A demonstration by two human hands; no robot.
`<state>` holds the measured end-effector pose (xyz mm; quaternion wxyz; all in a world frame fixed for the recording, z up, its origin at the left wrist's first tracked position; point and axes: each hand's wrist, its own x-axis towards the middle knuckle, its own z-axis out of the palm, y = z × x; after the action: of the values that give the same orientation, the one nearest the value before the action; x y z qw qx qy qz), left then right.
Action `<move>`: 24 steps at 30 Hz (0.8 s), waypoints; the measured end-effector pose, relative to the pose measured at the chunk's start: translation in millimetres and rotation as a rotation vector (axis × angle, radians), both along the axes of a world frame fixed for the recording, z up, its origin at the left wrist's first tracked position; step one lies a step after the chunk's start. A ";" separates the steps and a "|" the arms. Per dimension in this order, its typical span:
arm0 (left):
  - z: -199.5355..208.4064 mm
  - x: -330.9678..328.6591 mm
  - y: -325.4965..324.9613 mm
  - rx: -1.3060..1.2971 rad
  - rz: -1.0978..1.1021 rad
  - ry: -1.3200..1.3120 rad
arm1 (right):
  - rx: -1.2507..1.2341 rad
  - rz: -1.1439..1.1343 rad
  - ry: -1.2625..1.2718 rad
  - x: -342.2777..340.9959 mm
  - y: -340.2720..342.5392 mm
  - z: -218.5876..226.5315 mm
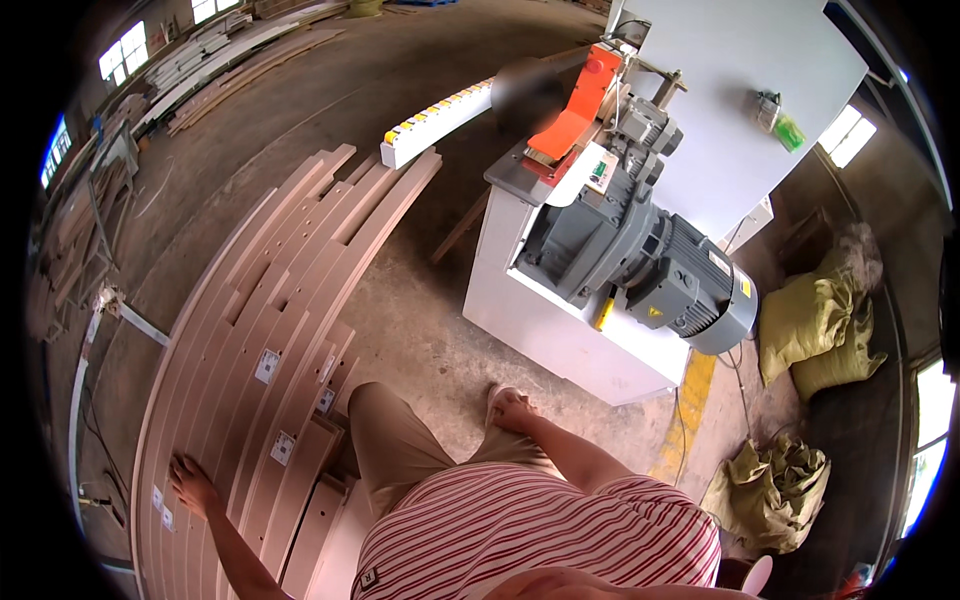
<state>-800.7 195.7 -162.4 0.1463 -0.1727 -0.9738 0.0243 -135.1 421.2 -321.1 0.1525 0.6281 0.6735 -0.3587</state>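
Dusty workshop floor (pixel 420 330) in the head view, with a chunky grey motor (pixel 690 285) off to the right. Brownish-pink boards (pixel 225 385) are stacked on the person's left; left hand (pixel 195 487) lies on them, fingers spread, gripping nothing. Right hand's (pixel 513 410) by the right leg, can't tell if it's closed.

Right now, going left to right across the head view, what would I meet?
Long, flat pinkish-brown boards with the bare left hand on them → bare right hand → grey, finned cylindrical electric motor → yellow-green woven sacks → bright window at the right edge.
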 end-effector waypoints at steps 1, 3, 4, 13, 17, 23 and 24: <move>0.8 0.8 0.3 0.004 -0.004 -0.002 | -0.005 -0.006 0.001 -1.1 0.5 1.9; 1.8 1.3 -2.0 0.004 -0.001 -0.007 | -0.015 -0.017 0.004 -3.7 1.5 5.0; 3.2 3.1 0.0 0.006 -0.002 -0.010 | -0.008 -0.027 0.004 -3.4 1.4 4.0; 7.4 10.3 4.6 -0.027 -0.011 0.006 | 0.136 0.054 0.081 11.8 34.1 -55.7; 5.2 5.9 -6.6 -0.046 0.006 0.008 | 0.291 -0.313 0.602 0.8 104.5 6.3; 5.0 8.6 4.0 -0.038 -0.018 0.026 | 0.368 -0.754 1.523 16.4 225.4 157.4; 0.2 2.2 -2.2 -0.044 -0.015 0.041 | 0.353 -0.863 1.630 10.3 239.4 179.7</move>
<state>-798.4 193.5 -162.2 0.1623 -0.1828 -0.9685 0.0482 -124.8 660.6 -141.5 -0.6099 0.3927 0.3261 -0.6061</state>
